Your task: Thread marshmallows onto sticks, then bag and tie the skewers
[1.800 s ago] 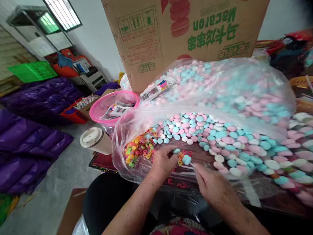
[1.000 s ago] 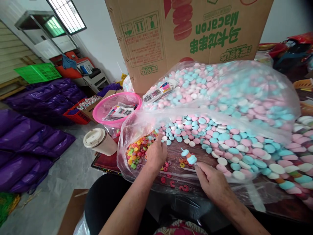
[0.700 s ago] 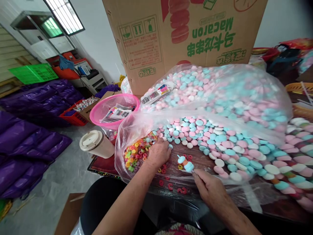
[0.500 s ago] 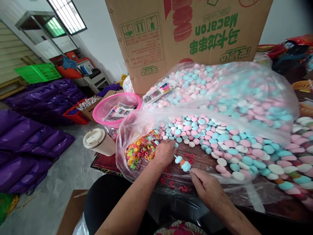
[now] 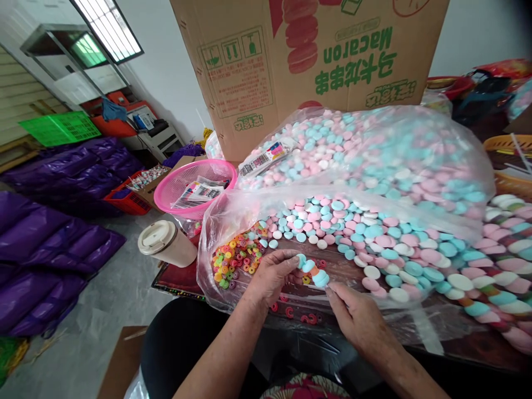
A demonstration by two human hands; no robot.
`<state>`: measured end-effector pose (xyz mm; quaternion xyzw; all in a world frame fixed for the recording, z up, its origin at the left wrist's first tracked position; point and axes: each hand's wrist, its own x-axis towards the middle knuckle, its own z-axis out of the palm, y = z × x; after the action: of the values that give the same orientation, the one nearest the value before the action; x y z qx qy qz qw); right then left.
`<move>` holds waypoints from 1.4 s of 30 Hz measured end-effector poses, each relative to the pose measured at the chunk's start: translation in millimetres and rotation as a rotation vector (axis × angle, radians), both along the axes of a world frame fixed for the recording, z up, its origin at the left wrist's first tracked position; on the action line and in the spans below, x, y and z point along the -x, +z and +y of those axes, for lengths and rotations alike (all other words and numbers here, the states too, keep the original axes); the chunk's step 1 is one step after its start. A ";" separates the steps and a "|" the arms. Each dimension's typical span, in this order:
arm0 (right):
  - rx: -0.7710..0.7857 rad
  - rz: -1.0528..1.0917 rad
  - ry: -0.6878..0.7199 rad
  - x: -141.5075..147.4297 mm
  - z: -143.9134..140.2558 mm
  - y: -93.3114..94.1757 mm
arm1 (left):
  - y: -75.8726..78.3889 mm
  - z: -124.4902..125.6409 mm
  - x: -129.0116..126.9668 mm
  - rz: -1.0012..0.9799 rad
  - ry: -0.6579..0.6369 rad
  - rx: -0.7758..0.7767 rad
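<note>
My right hand (image 5: 358,313) is closed on the lower end of a marshmallow skewer (image 5: 320,278), which carries blue discs with an orange piece among them. My left hand (image 5: 270,277) pinches a blue marshmallow disc (image 5: 301,261) at the skewer's upper tip; whether the stick has gone through it is hard to see. Just left of that hand lie small colourful ring candies (image 5: 236,255). Loose pink, blue and white marshmallows (image 5: 380,238) spread beyond both hands. Several red rings (image 5: 308,318) lie near the front edge, close below the hands.
A large clear bag (image 5: 432,144) of marshmallows covers the table's back, before a tall cardboard box (image 5: 241,83). At left stand a pink basket (image 5: 160,191) with packets and a lidded cup (image 5: 177,252). Finished-looking skewers (image 5: 502,282) are piled at right.
My left hand has drawn back from the loose marshmallows to the skewer's tip, bringing a blue disc. My right hand keeps hold of the skewer. The view has shifted slightly.
</note>
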<state>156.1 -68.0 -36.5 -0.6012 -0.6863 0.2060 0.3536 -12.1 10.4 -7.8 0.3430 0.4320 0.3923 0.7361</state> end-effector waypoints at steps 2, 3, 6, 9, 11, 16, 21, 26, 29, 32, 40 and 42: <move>-0.021 -0.010 0.006 2.3 -0.7 2.1 | 5.0 -4.2 -2.1 -0.055 0.009 0.003; -0.029 -0.022 0.011 2.2 -1.4 3.1 | 6.7 -4.9 -3.5 -0.063 0.009 -0.011; -0.038 -0.075 0.029 -0.4 -4.9 5.9 | 9.1 -5.0 -7.3 -0.041 -0.003 -0.048; -0.021 -0.118 0.035 -2.4 -8.6 7.7 | 10.0 -6.1 -10.4 -0.008 -0.007 -0.079; -0.011 -0.127 0.042 -2.8 -10.0 8.0 | 11.0 -7.4 -11.4 0.011 -0.001 -0.098; 0.037 -0.173 0.059 -5.1 -9.4 7.0 | 12.9 -9.1 -9.1 0.176 -0.012 -0.225; -0.026 -0.161 0.007 -1.8 -8.4 9.2 | 9.6 -9.7 -9.9 0.405 -0.108 -0.494; -0.029 -0.121 -0.016 4.6 -8.2 6.9 | 6.9 -19.0 -20.9 0.663 -0.066 -0.671; 0.042 -0.125 -0.003 7.1 -7.1 0.8 | 8.8 -26.2 -26.0 0.863 -0.143 -0.890; 0.095 -0.107 0.001 9.5 -3.5 -4.3 | 7.5 -27.7 -27.4 0.872 -0.179 -0.937; -0.002 -0.009 0.026 -1.5 4.9 2.5 | -15.8 -19.0 -19.5 0.474 0.115 -0.470; 0.012 0.011 -0.010 -0.5 3.4 4.4 | -11.7 -19.0 -19.9 0.372 0.109 -0.369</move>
<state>156.6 -64.6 -32.0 -0.6055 -0.6803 0.2115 0.3548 7.8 -8.6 -19.6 0.5137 0.4987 0.4338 0.5470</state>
